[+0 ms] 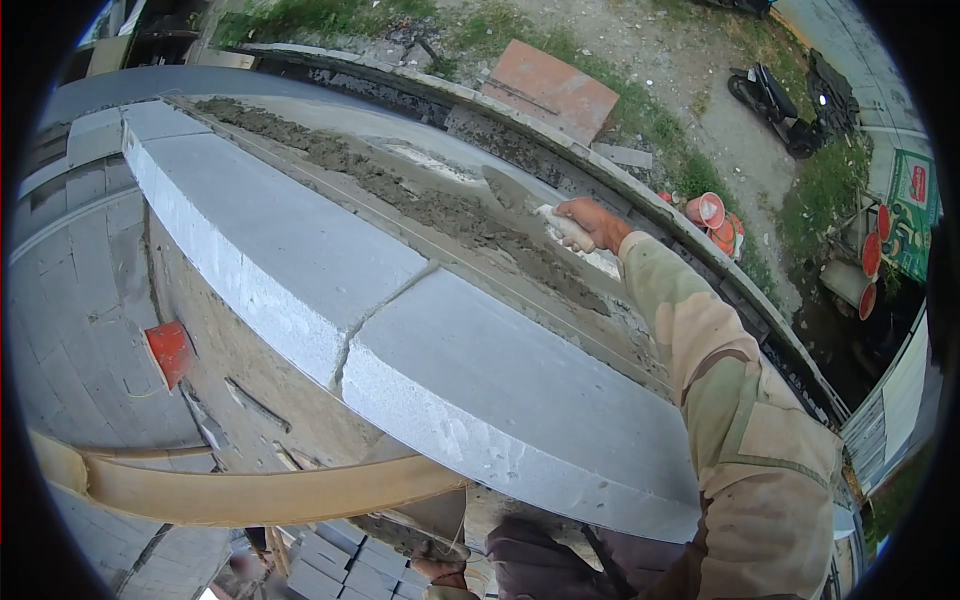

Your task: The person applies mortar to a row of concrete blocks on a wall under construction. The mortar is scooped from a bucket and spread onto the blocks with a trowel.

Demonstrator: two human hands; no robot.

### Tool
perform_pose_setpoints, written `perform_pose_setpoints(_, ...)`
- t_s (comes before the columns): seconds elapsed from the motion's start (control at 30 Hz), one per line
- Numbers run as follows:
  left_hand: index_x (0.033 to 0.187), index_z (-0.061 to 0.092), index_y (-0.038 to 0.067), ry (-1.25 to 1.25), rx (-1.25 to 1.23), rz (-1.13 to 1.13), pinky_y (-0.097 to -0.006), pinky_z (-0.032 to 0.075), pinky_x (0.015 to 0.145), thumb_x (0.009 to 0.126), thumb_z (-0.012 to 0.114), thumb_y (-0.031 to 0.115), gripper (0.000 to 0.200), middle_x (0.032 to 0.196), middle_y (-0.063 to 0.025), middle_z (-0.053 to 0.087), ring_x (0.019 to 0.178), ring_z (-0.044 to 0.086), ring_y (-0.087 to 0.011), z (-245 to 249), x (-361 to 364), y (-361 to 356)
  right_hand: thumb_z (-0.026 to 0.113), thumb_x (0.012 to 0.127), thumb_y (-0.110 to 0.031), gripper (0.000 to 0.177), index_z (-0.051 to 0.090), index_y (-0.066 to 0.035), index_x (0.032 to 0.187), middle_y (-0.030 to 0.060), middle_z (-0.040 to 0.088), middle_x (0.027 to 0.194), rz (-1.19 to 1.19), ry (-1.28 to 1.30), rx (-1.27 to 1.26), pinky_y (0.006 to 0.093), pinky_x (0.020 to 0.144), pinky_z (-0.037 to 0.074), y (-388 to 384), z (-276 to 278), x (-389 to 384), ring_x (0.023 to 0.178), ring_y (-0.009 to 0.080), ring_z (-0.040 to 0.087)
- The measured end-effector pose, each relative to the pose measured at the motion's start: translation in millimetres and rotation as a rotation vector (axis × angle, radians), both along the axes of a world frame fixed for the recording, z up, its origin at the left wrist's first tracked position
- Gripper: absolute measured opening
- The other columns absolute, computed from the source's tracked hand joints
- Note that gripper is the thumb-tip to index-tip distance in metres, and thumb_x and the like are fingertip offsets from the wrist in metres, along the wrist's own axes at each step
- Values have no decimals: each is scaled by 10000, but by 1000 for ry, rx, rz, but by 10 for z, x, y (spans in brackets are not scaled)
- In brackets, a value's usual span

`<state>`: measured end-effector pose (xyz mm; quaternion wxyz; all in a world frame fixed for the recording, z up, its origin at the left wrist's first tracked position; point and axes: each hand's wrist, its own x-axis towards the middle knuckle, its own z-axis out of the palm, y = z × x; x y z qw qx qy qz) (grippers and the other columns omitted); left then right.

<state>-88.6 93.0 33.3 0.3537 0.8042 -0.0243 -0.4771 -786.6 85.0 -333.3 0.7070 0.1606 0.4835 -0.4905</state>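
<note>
My right hand [592,222] is closed around the pale handle of a trowel [512,190]. The trowel's blade rests at the far side of a rough strip of wet grey mortar [440,212]. Nearer to me, light grey concrete blocks [530,370] lie end to end, with a narrow gap between two of them. A thin string [340,192] runs between blocks and mortar. Low in the view, my left hand [440,566] has its fingers curled at a greyish object [435,515], partly hidden, whose kind I cannot make out.
A curved tan band [270,492] crosses the lower left. Below the wall are a red bucket [169,354] and stacked grey blocks [340,560]. Beyond it lie a reddish board [550,92], several buckets [706,210] and a parked motorbike [775,108].
</note>
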Motion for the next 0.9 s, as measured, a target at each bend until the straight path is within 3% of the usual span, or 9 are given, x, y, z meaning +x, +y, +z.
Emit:
perform_pose_setpoints(0.1,1142,659,26,19,-13,-35,-541,477,1001,769,554,245,445,1210,-165,667,1110,618,-376,-12,220,28,563,963,-259,280,542,-37,1132,116,636,823,-252,-65,-20,348,454,499,259,-125,-166,536,193,579)
perform_pose_setpoints(0.17,1142,659,26,33,-25,-71,-543,480,998,772,556,248,444,1209,-162,669,1105,622,-378,-51,258,33,597,943,-215,335,526,-21,1207,123,642,825,-554,223,48,344,474,515,288,54,-335,552,199,589)
perform_pose_setpoints(0.3,1145,659,21,-3,21,29,-540,495,972,781,556,255,445,1220,-156,672,1087,635,-373,-72,158,27,629,922,-208,377,517,-11,1223,159,661,908,-656,671,167,384,521,539,11,326,-408,627,223,641)
perform_pose_setpoints(0.37,1154,658,19,-30,26,37,-540,500,966,784,553,254,451,1225,-154,672,1083,639,-372,-58,219,24,664,886,-137,540,452,7,1361,188,681,908,-460,1012,353,430,563,551,-287,459,-248,614,294,663)
perform_pose_setpoints(0.43,1155,659,17,39,5,38,-531,478,1003,792,545,255,449,1232,-164,668,1122,623,-373,-80,179,6,679,869,-151,602,415,9,1386,270,692,965,110,1185,331,514,679,555,-567,714,116,728,427,694)
perform_pose_setpoints(0.53,1194,637,11,20,7,-172,-527,446,1045,797,532,249,474,1245,-175,655,1150,602,-379,198,-694,-69,697,860,-169,612,405,0,1370,317,682,987,412,1487,-170,565,765,527,-761,835,306,849,515,667)
perform_pose_setpoints(0.7,1280,565,1,29,-22,-203,-525,432,1065,783,545,229,547,1293,-166,627,1167,587,-393,-16,-182,3,715,878,-245,699,389,20,1437,320,674,1065,-222,1407,424,541,865,504,-345,1576,-255,987,516,646)
perform_pose_setpoints(0.8,1328,543,33,174,-89,-116,-540,447,1073,764,553,182,584,1316,-154,617,1194,586,-404,-30,-290,48,701,863,-152,486,532,-124,1318,243,699,1103,-137,1500,401,466,891,513,342,2088,-458,1032,431,680)
perform_pose_setpoints(0.9,1386,526,54,406,-188,12,-581,429,1105,754,550,133,638,1357,-167,604,1238,574,-416,-30,-517,-9,672,937,-182,355,610,22,1221,86,683,1011,-156,1398,266,326,792,501,1804,3095,-396,873,171,619)
